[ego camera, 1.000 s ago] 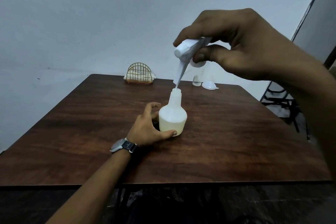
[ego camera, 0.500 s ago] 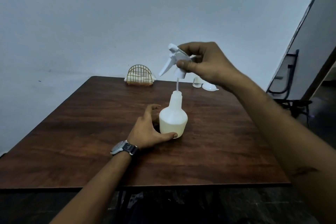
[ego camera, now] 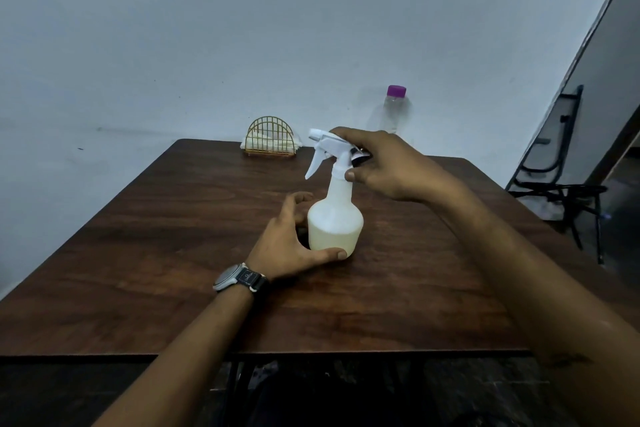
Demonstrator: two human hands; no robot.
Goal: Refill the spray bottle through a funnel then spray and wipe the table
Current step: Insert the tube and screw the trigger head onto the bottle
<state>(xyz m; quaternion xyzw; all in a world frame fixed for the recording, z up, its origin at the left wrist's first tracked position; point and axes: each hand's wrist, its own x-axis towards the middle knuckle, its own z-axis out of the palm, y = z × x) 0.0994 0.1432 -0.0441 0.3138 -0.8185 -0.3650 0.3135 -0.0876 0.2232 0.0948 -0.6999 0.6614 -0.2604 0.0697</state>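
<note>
A white spray bottle [ego camera: 335, 222] stands upright near the middle of the dark wooden table [ego camera: 173, 253]. My left hand [ego camera: 289, 246] curls round its base, thumb in front. The white trigger head [ego camera: 325, 149] sits on the bottle's neck, nozzle pointing left. My right hand [ego camera: 377, 163] grips the back of that head and its collar from the right. A clear plastic bottle with a purple cap [ego camera: 394, 107] stands at the table's far edge, behind my right hand. The funnel is hidden.
A gold wire napkin holder [ego camera: 272, 137] with white napkins stands at the far edge of the table. A dark metal chair [ego camera: 568, 184] is on the floor to the right. A pale wall lies close behind the table.
My right hand has lowered the trigger head, with its dip tube going down into the bottle, until it sits on the neck. My left hand has stayed at the base.
</note>
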